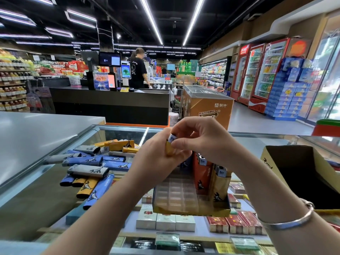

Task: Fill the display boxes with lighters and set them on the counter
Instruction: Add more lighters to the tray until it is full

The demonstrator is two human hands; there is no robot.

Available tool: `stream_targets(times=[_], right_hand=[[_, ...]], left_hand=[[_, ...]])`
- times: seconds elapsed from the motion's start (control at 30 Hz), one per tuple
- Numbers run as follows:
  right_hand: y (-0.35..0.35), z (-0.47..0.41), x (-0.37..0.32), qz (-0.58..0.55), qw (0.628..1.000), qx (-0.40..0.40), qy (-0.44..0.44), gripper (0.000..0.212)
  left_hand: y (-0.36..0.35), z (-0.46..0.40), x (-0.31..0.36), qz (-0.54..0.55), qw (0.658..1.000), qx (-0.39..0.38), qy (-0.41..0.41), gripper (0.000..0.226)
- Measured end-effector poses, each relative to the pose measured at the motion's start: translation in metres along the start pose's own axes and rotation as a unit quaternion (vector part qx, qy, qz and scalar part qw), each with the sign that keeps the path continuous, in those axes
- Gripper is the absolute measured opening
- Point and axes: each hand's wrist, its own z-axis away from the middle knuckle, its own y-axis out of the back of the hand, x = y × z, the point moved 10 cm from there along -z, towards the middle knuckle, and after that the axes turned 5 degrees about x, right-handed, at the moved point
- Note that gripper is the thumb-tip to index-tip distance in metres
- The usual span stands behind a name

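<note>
both hands meet above the glass counter [55,173], holding one yellow lighter [170,147] between them. the left hand [156,159] wraps its curled fingers round the yellow body; the right hand [198,138] pinches the silver cap end with fingertips. the lighter stands roughly upright, cap uppermost and leaning slightly right.

the display box [191,199] lies directly below and a little near of the grip, so the coming move is judged a short drop downward, base first. both hands are about equally close to it. its clear plastic insert shows rows of square cells, most of them bare; an orange lighter [201,173] and a gold lighter [220,184] stand upright in cells at its far right.

to the left, loose lighters [92,168] lie flat in a heap, blue, grey and yellow, smooth rectangular bodies with metal caps. at the right an open carton [301,168] of yellow card stands dark inside.
</note>
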Motion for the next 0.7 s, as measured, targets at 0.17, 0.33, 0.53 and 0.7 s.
stream_targets(times=[0.17,0.33,0.53,0.7], right_hand=[[0.010,-0.001,0.002,-0.092,0.995,0.020,-0.015,0.018],[0.040,-0.002,0.016,-0.179,0.977,0.111,-0.034,0.022],[0.036,-0.003,0.030,-0.084,0.988,0.118,-0.059,0.018],[0.008,-0.009,0.023,0.082,0.996,0.037,-0.026,0.018]], left_hand=[[-0.008,-0.001,-0.011,0.183,0.976,-0.081,0.088,0.056],[0.014,-0.006,-0.045,0.193,0.957,-0.039,0.213,0.069],[-0.009,0.018,-0.084,0.050,0.927,-0.171,0.331,0.071],[-0.020,0.026,-0.095,0.035,0.909,-0.212,0.357,0.052]])
